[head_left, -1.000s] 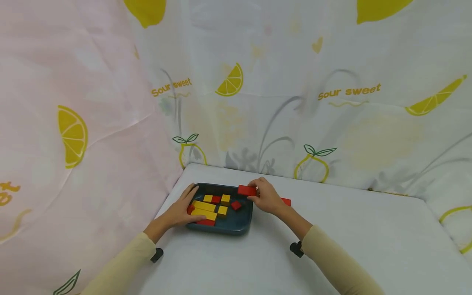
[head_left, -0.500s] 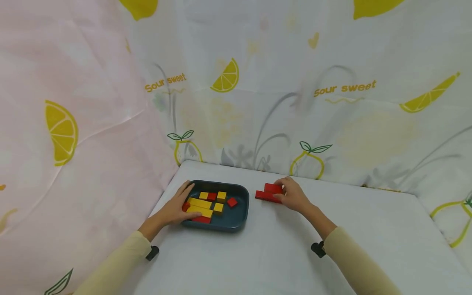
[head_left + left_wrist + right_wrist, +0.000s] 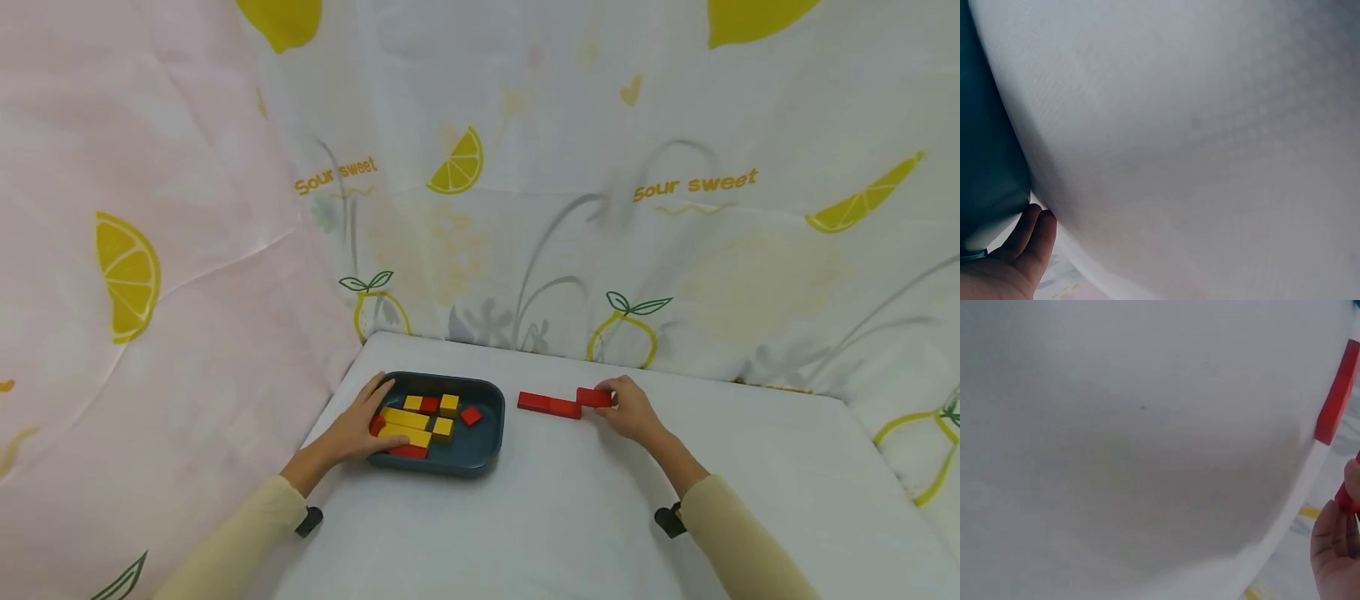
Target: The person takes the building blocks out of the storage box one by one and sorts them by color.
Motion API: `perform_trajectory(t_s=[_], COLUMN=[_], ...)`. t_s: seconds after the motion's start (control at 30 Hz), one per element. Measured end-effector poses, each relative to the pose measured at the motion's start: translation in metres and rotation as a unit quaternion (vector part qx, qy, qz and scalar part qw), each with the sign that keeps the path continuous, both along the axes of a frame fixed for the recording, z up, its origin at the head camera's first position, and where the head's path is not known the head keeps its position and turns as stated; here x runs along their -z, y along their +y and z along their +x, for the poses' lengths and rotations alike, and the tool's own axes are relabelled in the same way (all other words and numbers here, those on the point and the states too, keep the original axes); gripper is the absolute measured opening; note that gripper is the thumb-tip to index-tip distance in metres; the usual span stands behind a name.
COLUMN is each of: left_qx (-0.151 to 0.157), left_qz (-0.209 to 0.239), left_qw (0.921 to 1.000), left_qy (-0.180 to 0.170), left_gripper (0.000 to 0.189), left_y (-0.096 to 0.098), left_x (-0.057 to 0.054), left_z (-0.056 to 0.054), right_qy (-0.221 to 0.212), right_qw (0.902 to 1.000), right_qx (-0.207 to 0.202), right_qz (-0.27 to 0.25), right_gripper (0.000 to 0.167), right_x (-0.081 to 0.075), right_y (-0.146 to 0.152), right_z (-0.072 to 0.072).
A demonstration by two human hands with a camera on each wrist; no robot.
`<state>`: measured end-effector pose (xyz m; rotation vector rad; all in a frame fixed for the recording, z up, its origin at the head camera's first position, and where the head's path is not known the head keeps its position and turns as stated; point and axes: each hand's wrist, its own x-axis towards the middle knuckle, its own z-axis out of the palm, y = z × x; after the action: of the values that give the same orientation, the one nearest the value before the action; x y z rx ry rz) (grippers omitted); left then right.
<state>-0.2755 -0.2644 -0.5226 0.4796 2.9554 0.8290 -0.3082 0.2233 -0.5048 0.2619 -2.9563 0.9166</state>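
Note:
A dark blue rectangular tray (image 3: 491, 437) stands on the white table, with yellow and red wooden blocks in it. My left hand (image 3: 356, 429) holds the tray's left end, its thumb lying over the blocks inside; the left wrist view has fingertips against the tray's outer wall (image 3: 991, 144). To the right of the tray, two red blocks (image 3: 534, 402) lie end to end in a row. Just past the row's right end, my right hand (image 3: 632, 408) pinches another red block (image 3: 592, 397) between thumb and fingers, slightly above the table.
Inside the tray are long yellow blocks (image 3: 405, 418), yellow cubes (image 3: 443, 429) and a small red block (image 3: 470, 415). A white cloth wall (image 3: 525, 208) with lemon prints rises behind the table, and a pinkish one (image 3: 210, 208) stands at the left.
My right hand has carried a red block out from over the tray to the table and now holds one farther right, beside the two-block row. The left hand has stayed at the tray.

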Motion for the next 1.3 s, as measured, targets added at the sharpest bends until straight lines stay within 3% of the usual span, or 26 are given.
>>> perform_trajectory(t_s=[0.23,0.63,1.0,1.3], left_qx=[-0.001,0.001,0.001,0.002], left_qz=[0.007,0.015,0.011,0.022], left_qw=[0.9999,0.9998,0.9999,0.9997], left_qy=[-0.008,-0.015,-0.005,-0.012], left_gripper=[0.107,0.106,0.105,0.106], left_y=[0.005,0.007,0.000,-0.001], left_x=[0.003,-0.001,-0.007,-0.002], left_z=[-0.001,-0.002,-0.004,-0.001], right_qy=[-0.039,-0.098,-0.181,-0.209], right_qw=[0.9990,0.9949,0.9741,0.9631], right_qx=[0.010,0.022,0.073,0.096], right_qz=[0.019,-0.009,-0.115,-0.140], right_gripper=[0.030,0.036,0.042,0.044], right_x=[0.004,0.017,0.019,0.018], right_y=[0.025,0.036,0.027,0.026], right_z=[0.005,0.006,-0.001,-0.001])
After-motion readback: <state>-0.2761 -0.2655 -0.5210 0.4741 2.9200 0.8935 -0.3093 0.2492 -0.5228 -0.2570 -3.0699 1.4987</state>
